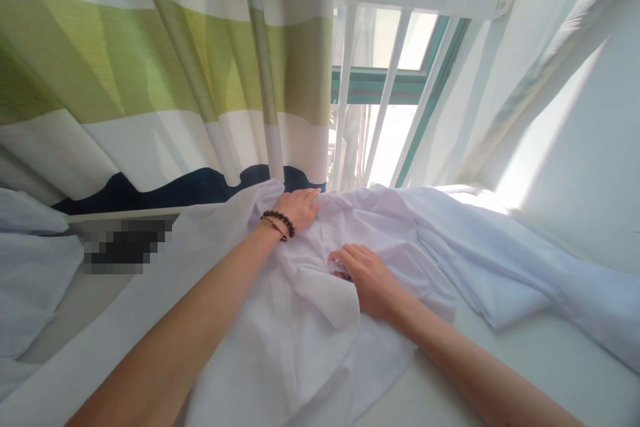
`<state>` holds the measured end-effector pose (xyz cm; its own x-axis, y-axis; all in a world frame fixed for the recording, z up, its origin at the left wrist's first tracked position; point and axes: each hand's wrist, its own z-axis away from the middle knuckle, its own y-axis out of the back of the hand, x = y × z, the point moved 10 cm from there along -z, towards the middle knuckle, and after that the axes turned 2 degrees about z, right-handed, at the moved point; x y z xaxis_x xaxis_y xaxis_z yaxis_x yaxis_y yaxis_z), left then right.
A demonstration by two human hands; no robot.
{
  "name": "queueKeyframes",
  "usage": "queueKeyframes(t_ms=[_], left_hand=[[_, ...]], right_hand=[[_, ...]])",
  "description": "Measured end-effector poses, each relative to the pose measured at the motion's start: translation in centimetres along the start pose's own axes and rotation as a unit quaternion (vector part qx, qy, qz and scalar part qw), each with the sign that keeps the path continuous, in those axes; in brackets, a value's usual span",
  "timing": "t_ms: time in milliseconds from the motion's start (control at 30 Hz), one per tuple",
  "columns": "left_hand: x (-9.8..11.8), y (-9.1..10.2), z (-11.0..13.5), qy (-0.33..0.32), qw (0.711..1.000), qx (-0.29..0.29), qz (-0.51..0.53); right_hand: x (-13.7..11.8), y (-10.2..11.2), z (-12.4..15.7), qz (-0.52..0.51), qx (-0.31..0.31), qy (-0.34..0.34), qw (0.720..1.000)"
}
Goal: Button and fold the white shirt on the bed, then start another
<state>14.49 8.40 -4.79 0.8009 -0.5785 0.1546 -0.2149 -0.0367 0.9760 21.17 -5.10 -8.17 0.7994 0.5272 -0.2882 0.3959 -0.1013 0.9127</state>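
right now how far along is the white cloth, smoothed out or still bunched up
Done: the right side of the white cloth lies in flat layers beside the wall. In hand: the left hand presses flat on its far edge by the curtain, while the right hand seems to pinch a fold in the middle. Left: the near part, below both hands, is rumpled with a big loose flap.

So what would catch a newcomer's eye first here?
The white cloth spread across the middle, with both hands on it: the left hand, wearing a beaded bracelet, lies flat near its top edge, and the right hand curls into a fold. Behind hangs a green-striped curtain, upper left, beside a bright barred window.
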Motion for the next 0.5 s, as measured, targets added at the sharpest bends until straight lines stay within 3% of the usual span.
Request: queueKeyframes(t_ms=[100, 233, 367, 500], left_hand=[[1.2, 1.2, 2.7, -0.025, 1.0, 0.003, 0.006], [3.6, 1.9, 9.1, -0.057, 0.998, -0.008, 0.003], [7.1, -0.2, 16.1, -0.13, 0.991, -0.031, 0.02], [7.8, -2.7, 18.4, -0.15, 0.988, -0.025, 0.007]], right_hand=[[0.0, 0.9, 0.4, 0.003, 0.008, -0.033, 0.999], [-0.1, 3.2, 1.2, -0.008, -0.012, -0.042, 0.999], [0.6, 4.9, 3.4, 0.026, -0.007, -0.042, 0.999], [0.3, 3.3, 6.2, 0.058, 0.01, -0.027, 0.998]])
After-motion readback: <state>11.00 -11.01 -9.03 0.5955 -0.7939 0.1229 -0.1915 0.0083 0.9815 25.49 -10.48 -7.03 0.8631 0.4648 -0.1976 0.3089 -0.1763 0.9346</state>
